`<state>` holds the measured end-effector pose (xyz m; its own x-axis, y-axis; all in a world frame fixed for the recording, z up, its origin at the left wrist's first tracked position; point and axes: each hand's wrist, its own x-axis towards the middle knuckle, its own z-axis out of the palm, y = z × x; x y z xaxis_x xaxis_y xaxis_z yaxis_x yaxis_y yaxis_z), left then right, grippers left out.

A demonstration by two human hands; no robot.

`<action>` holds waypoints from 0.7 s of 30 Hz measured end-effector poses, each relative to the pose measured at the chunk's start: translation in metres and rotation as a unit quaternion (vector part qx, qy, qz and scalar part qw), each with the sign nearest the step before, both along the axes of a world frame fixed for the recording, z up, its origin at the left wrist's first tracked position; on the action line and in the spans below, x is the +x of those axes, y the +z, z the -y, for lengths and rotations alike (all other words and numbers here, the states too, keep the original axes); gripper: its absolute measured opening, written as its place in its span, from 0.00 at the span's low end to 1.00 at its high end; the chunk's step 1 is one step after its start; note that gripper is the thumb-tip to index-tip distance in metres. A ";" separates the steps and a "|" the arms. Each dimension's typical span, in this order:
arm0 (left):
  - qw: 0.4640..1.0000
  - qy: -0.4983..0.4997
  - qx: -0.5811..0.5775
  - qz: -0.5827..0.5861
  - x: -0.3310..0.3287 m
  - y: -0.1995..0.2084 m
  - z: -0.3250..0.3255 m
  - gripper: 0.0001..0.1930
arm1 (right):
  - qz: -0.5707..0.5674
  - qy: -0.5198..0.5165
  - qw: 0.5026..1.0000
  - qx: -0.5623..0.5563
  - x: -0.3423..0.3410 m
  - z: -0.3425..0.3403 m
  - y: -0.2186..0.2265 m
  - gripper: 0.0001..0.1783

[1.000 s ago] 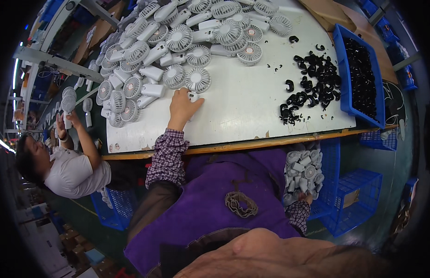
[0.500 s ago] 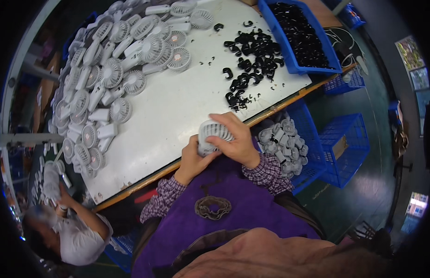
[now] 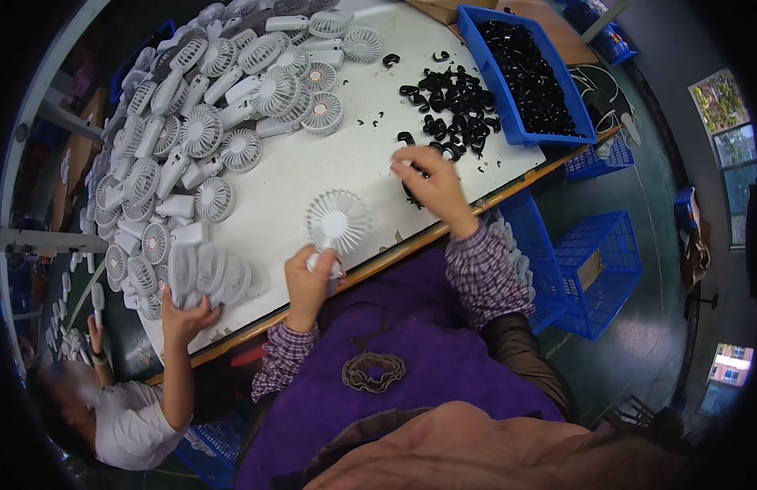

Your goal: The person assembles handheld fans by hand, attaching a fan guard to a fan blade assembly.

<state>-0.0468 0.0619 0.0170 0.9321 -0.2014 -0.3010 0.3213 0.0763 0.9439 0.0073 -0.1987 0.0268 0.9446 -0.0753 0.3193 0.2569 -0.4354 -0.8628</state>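
Note:
My left hand (image 3: 307,282) is closed round the handle of a pale grey handheld fan (image 3: 338,220), its round grille raised above the table's front edge. To the right, my right hand (image 3: 436,186) is over the near end of a pile of black curved clips (image 3: 456,102), its fingers bent together. Whatever is between those fingertips, if anything, cannot be made out against the dark pieces. A large heap of similar grey fans (image 3: 200,131) covers the left side of the white table (image 3: 289,175).
At the left, a co-worker's hand (image 3: 187,320) is at several blurred fans beside the heap. A blue tray (image 3: 521,135) full of black pieces stands at the back right. Blue crates (image 3: 599,278) are on the floor to the right, the nearer one holding grey fans.
My right hand has left the fan and moved to the black clips. My left hand has shifted left and now holds the fan by its handle. The co-worker's hand has come over the table.

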 end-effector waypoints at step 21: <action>0.977 -0.047 0.007 0.208 0.033 -0.016 0.014 0.26 | -0.278 0.194 0.731 0.592 -0.048 -0.068 -0.002 0.08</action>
<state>-0.0137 0.0480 0.0010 0.9521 -0.2900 0.0967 -0.0855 0.0512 0.9950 -0.0409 -0.1306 0.0249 0.9272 0.3205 -0.1939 -0.3710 0.7144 -0.5934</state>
